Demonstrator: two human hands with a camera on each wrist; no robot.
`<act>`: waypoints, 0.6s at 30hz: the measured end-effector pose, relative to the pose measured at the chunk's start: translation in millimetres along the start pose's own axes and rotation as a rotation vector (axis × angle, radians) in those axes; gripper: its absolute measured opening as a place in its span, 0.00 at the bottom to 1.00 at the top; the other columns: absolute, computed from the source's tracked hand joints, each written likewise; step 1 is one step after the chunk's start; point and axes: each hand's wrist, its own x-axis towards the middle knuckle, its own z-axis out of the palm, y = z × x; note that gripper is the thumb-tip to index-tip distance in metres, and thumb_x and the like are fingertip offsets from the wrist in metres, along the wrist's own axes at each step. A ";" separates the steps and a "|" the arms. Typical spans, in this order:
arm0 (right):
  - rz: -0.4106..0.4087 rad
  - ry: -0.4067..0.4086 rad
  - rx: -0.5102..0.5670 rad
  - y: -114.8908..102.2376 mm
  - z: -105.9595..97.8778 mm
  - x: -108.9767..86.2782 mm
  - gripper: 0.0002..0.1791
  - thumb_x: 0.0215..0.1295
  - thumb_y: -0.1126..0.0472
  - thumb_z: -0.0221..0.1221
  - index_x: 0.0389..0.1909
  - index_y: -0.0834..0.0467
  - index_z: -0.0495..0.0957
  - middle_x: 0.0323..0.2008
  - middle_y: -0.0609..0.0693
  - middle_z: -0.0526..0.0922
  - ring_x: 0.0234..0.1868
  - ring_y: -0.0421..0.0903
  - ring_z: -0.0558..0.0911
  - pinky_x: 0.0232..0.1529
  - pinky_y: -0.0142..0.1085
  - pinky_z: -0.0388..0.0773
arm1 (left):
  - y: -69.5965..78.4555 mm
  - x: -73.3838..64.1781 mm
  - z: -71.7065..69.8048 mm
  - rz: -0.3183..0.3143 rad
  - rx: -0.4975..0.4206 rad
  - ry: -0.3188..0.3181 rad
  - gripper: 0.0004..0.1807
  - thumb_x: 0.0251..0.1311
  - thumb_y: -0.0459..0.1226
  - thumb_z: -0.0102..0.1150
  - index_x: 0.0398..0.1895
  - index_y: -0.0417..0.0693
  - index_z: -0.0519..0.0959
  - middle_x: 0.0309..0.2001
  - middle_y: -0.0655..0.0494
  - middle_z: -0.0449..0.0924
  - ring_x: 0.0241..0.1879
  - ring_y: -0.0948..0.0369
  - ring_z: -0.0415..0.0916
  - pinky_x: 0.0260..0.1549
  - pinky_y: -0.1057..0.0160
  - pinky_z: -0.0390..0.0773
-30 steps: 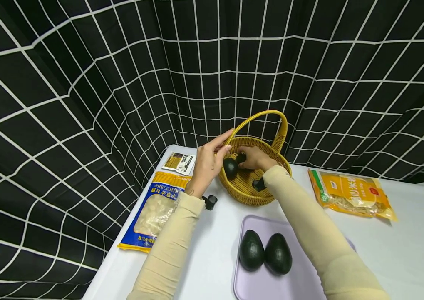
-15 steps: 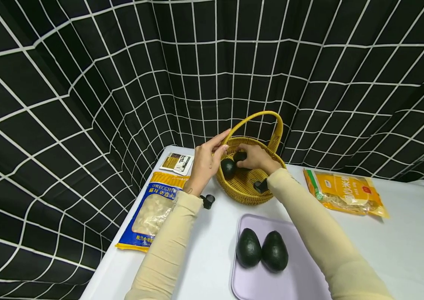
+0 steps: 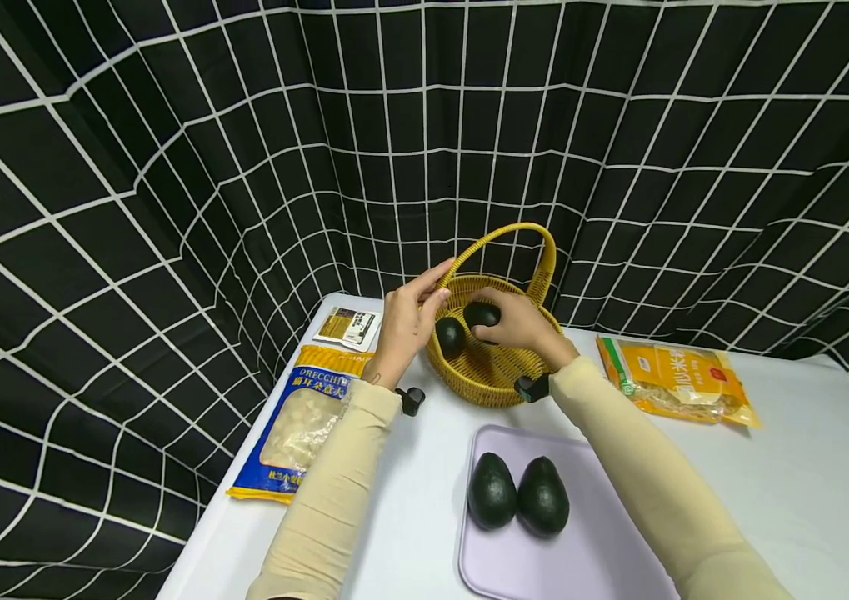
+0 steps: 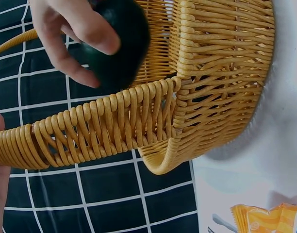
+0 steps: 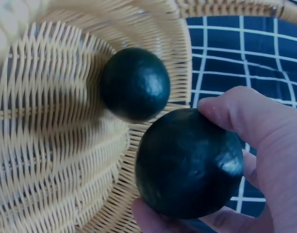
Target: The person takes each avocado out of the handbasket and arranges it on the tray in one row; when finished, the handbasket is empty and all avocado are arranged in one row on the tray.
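A yellow wicker basket [image 3: 472,390] with an arched handle [image 3: 495,234] stands at the back of the table. Near the handle's left base, my left hand [image 3: 407,323] grips it between thumb and fingers. Over the basket's interior, my right hand [image 3: 520,323] holds a dark green avocado [image 5: 187,165], its thumb on one side and fingers on the other. A second avocado [image 5: 135,85] lies inside against the basket wall, close beside the held one. Two more, a left avocado [image 3: 492,492] and a right avocado [image 3: 543,497], lie side by side on a lilac tray [image 3: 589,567].
Left of the basket lie a blue and orange orecchiette bag [image 3: 304,425] and a small flat packet [image 3: 349,327]. An orange food packet [image 3: 679,382] lies to the right. Black curtain [image 3: 514,125] with white grid lines hangs behind the table.
My right hand has raised the avocado it holds, so more of it shows. The left hand keeps its grip on the handle. The head view has shifted slightly.
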 end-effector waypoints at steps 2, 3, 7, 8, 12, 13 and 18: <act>-0.004 0.022 0.005 -1.9 -2.7 -6.2 0.31 0.62 0.54 0.67 0.66 0.57 0.74 0.60 0.57 0.81 0.58 0.57 0.80 0.59 0.54 0.76 | 0.7 0.0 0.0 -0.002 0.002 0.000 0.23 0.71 0.36 0.58 0.68 0.57 0.77 0.49 0.48 0.88 0.41 0.58 0.88 0.36 0.62 0.84; -0.004 0.034 0.009 -3.1 -4.2 -9.3 0.31 0.62 0.53 0.67 0.66 0.57 0.74 0.60 0.57 0.81 0.57 0.57 0.80 0.58 0.54 0.76 | 0.9 0.2 0.1 -0.003 0.005 0.000 0.23 0.71 0.36 0.58 0.68 0.57 0.77 0.49 0.49 0.88 0.40 0.58 0.88 0.36 0.63 0.83; 0.019 0.078 0.025 -7.8 -8.6 -24.5 0.31 0.63 0.51 0.67 0.66 0.53 0.73 0.61 0.55 0.80 0.56 0.56 0.80 0.55 0.53 0.78 | 1.3 -0.2 0.9 -0.004 0.015 0.000 0.23 0.72 0.38 0.58 0.68 0.60 0.77 0.47 0.50 0.89 0.38 0.59 0.87 0.33 0.65 0.80; 0.024 0.088 0.029 -8.9 -9.9 -28.5 0.31 0.63 0.51 0.67 0.67 0.52 0.73 0.61 0.54 0.80 0.55 0.56 0.81 0.54 0.53 0.78 | 1.3 -0.2 1.1 -0.005 0.017 0.000 0.22 0.72 0.39 0.58 0.68 0.60 0.77 0.46 0.50 0.89 0.38 0.59 0.87 0.32 0.65 0.80; 0.036 0.129 0.043 -14.3 -16.8 -43.7 0.31 0.62 0.51 0.68 0.66 0.52 0.74 0.62 0.55 0.80 0.53 0.57 0.82 0.52 0.54 0.80 | 1.4 0.3 1.6 -0.003 0.014 0.005 0.22 0.72 0.39 0.58 0.68 0.60 0.77 0.46 0.50 0.89 0.38 0.60 0.87 0.33 0.65 0.81; 0.037 0.139 0.047 -15.6 -18.7 -47.4 0.31 0.62 0.52 0.68 0.66 0.52 0.74 0.61 0.55 0.80 0.53 0.57 0.82 0.51 0.54 0.81 | 1.6 0.5 1.6 -0.001 0.014 0.007 0.22 0.71 0.38 0.58 0.68 0.59 0.77 0.46 0.50 0.89 0.38 0.60 0.87 0.33 0.64 0.81; 0.049 0.186 0.054 -20.6 -26.4 -64.8 0.31 0.61 0.51 0.68 0.65 0.50 0.74 0.61 0.56 0.80 0.50 0.56 0.82 0.47 0.53 0.82 | 3.2 0.8 0.7 0.009 0.016 0.019 0.22 0.71 0.38 0.59 0.67 0.56 0.78 0.45 0.49 0.90 0.37 0.58 0.88 0.35 0.61 0.83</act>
